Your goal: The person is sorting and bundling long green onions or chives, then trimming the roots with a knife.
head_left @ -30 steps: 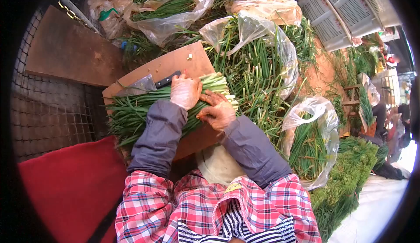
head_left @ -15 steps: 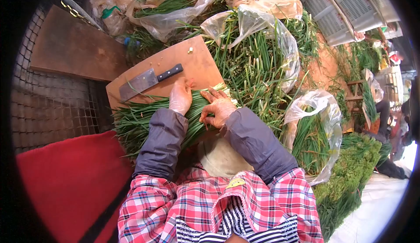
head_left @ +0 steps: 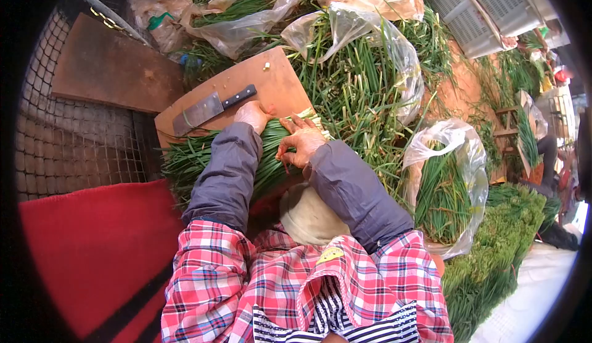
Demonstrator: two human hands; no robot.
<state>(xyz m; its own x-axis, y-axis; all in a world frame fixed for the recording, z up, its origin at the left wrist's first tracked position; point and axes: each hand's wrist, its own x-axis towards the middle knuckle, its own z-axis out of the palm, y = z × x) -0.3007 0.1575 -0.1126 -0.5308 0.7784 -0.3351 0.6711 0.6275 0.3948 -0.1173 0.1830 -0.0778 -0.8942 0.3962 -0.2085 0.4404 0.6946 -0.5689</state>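
Observation:
A thick bundle of green chives [head_left: 271, 152] lies across the near part of a brown cutting board [head_left: 287, 74], its pale cut ends to the right. Over its far side reaches my left hand [head_left: 251, 116], fingers closed at the bundle with something reddish by the fingertips. My right hand [head_left: 302, 142] rests on the bundle nearer the pale ends; thumb and forefinger pinch a thin red tie [head_left: 285, 166] at the near side. Beyond my left hand, a cleaver [head_left: 206, 111] with a black handle lies flat on the board.
Loose chives [head_left: 354, 84] and a clear plastic bag [head_left: 410, 78] lie beyond the board. Another bag of chives [head_left: 441, 201] is at right, beside a large green pile [head_left: 502, 250]. Red cloth [head_left: 105, 238] and a brown board [head_left: 117, 65] are at left; white crates [head_left: 475, 16] stand far right.
My left hand has shifted slightly up and away along the far side of the bundle. My right hand stays at the near side, still pinching. The whole view has shifted a little.

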